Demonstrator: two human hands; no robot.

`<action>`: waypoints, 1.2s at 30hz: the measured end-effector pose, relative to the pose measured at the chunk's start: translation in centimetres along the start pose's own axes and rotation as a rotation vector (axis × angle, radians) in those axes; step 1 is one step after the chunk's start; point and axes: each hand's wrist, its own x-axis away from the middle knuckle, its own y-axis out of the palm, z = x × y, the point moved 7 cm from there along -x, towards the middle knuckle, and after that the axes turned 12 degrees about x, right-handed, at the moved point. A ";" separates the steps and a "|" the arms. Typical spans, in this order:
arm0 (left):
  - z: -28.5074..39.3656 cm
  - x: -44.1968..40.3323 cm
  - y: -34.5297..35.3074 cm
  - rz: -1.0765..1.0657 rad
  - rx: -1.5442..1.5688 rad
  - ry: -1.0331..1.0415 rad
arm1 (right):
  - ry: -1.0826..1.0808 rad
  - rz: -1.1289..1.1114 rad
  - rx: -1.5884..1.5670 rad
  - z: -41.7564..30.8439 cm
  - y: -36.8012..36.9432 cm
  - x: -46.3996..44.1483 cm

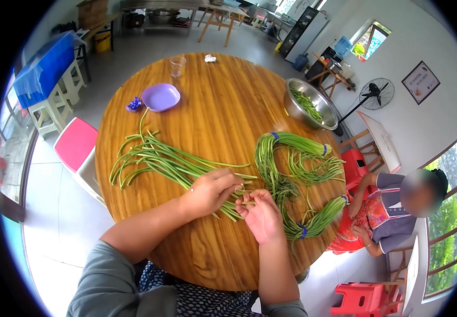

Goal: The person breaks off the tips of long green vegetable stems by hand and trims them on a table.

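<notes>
Over the near middle of the round wooden table, my left hand point(213, 191) and my right hand point(261, 215) are close together, their fingers pinched on a thin green stem point(247, 202). Beneath and left of my left hand, loose long green stems point(159, 156) spread across the wood. Right of my hands lies a bundle of stems point(291, 140) bound with blue ties, bent round on itself. Another tied bundle point(318, 219) rests near the table's right edge.
On the table point(212, 116) are a purple bowl point(161, 98), a clear cup point(177, 66), white crumpled tissue point(210, 58), blue ties point(134, 104) and a metal basin point(331, 112) with cut green pieces. A person point(397, 211) sits at the right. A pink-topped chair point(75, 142) stands left.
</notes>
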 end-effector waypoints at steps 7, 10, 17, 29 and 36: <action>0.1 0.3 1.2 -0.089 0.007 0.056 | 0.034 -0.008 0.005 0.4 1.2 0.1; 0.4 0.2 1.4 -0.128 0.027 0.033 | 0.063 0.049 0.041 0.6 0.8 0.2; -1.6 0.8 1.4 -0.084 0.445 -0.401 | 0.073 0.035 0.129 0.9 1.6 0.4; -5.1 0.4 -1.8 0.339 0.719 -0.413 | 0.178 -0.111 0.324 0.5 2.7 1.7; -5.6 0.5 -3.1 0.397 0.581 -0.417 | -0.298 -0.026 0.248 -9.9 1.1 8.9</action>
